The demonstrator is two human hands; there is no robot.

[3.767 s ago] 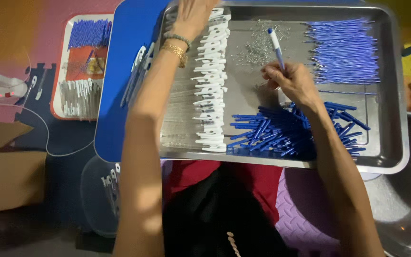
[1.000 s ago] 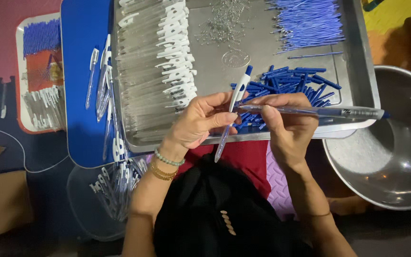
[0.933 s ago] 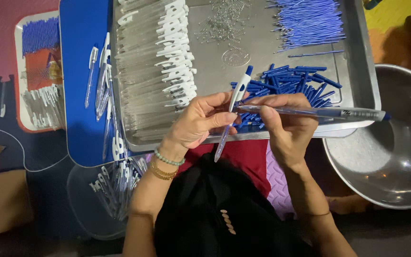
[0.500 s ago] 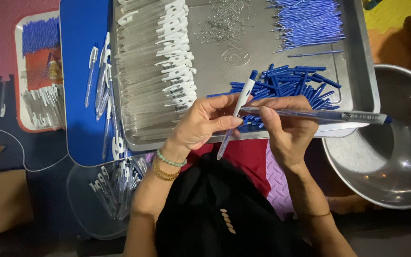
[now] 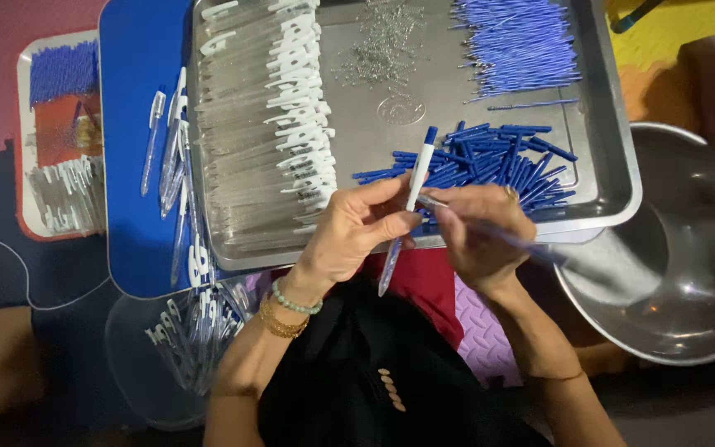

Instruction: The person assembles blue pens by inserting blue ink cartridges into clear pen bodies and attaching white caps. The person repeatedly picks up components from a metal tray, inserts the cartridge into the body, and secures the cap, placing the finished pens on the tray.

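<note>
My left hand [image 5: 357, 236] pinches a white pen [image 5: 408, 209] with a blue cap, upright over the near edge of the metal tray [image 5: 614, 178]. My right hand [image 5: 482, 236] is closed around a clear pen barrel [image 5: 531, 246], beside the loose blue caps [image 5: 490, 161].

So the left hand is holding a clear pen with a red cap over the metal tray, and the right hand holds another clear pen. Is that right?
Not quite: the head view shows the cap on the pen in the left hand is blue, not red. The rest holds: it is a clear pen held over the metal tray, and the right hand holds another clear pen.
</note>
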